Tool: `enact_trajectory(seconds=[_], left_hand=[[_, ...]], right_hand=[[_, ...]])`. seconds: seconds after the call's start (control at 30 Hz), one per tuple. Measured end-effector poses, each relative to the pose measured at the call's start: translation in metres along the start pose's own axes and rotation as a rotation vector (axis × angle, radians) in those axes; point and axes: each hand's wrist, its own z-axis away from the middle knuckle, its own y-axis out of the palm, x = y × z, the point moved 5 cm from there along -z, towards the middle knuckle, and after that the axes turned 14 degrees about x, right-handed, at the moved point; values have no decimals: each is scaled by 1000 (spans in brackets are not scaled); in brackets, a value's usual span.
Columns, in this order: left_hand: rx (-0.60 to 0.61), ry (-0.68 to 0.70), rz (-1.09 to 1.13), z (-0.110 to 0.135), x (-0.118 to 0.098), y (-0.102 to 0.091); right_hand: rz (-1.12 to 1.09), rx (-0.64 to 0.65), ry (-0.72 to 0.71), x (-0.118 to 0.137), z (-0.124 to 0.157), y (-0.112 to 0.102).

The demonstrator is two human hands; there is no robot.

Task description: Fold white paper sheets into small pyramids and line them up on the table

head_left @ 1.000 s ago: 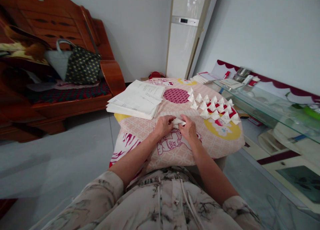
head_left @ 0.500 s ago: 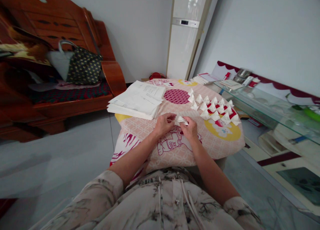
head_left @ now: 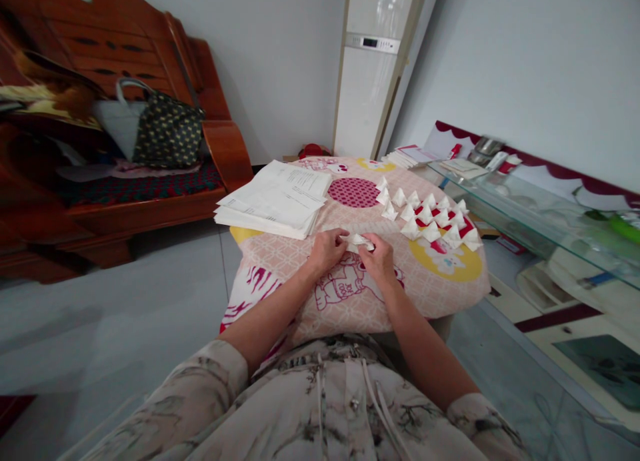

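Observation:
Between my two hands is a small piece of folded white paper (head_left: 357, 241), held just above the cloth-covered table (head_left: 295, 261). My left hand (head_left: 327, 250) pinches its left end, fingers closed. On the other end, the fingers of my right hand (head_left: 379, 258) are closed too. The paper's finer folds are too small to make out. Several pointed folded paper pieces (head_left: 431, 232) stand in loose rows to the right of my hands. A stack of printed paper sheets (head_left: 280, 197) lies beyond my left hand.
A glass-topped cabinet (head_left: 530, 211) stands along the right, with metal bowls (head_left: 486, 151) and other small items on it. At the left is a wooden sofa (head_left: 150, 211) with a dark patterned bag (head_left: 170, 131). A tall white air conditioner (head_left: 365, 94) stands behind the table.
Both hands stay on the paper. It looks flatter between the fingers now, and my left fingers have closed in further on its left end. The other things have not moved.

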Motion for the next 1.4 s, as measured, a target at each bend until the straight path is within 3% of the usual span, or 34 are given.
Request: enact_trajectory(seconds=[0.2,0.33,0.57,0.83,1.13,1.4], left_hand=[[-12,12,10,1,-2,1],[2,1,52,3,-4,-1],[172,23,393,1,-1,6],[204,-14,548,-1,3,14],[167,-124,505,-1,10,11],[119,-89,339,-2,9,9]], right_hand=[[-19,-10,-1,4,1,-1],[-146,36,82,-4,2,0],[-516,114,262,-20,0,10],[-621,179,263,-25,-2,19],[-525,73,275,-30,-2,11],[-195,-24,170,-24,0,-3]])
